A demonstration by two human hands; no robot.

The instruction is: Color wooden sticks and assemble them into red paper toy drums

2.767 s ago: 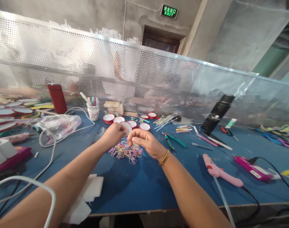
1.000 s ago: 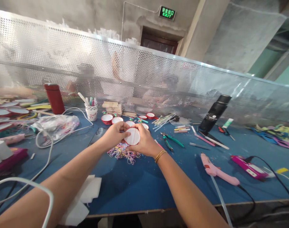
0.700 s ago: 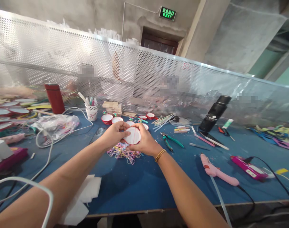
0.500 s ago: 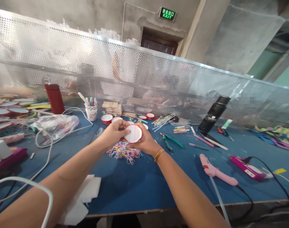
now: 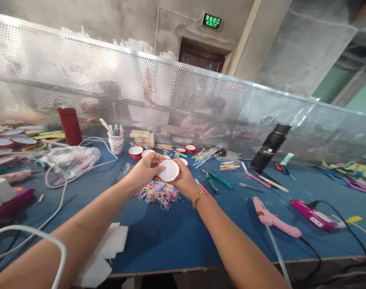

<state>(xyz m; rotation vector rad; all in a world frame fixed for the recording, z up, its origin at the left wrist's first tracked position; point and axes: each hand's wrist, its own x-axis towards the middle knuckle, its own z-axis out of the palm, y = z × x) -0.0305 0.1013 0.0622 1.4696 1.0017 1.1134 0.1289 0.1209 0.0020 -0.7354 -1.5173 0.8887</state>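
Observation:
Both hands hold one small round drum (image 5: pixel 168 170) with a white face, a red rim and a thin band stretched across it. My left hand (image 5: pixel 144 170) pinches its left edge with curled fingers. My right hand (image 5: pixel 184 180) cups it from beneath and behind, a gold bracelet on that wrist. They hover just above a heap of coloured rubber bands (image 5: pixel 158 192) on the blue table (image 5: pixel 176 233).
More red-rimmed drums (image 5: pixel 136 151) stand behind the hands. Green pliers (image 5: pixel 214 181), a pink glue gun (image 5: pixel 271 217), a black flask (image 5: pixel 269 146), a paper cup of pens (image 5: pixel 116 140) and a red tumbler (image 5: pixel 69 125) lie around. White foam pieces (image 5: pixel 109 249) sit near the front edge. People sit behind the perforated screen (image 5: pixel 176 104).
Earlier both hands pinched bands over the heap. Since then they have taken up the drum, a band now runs across its face, and they have tilted it slightly.

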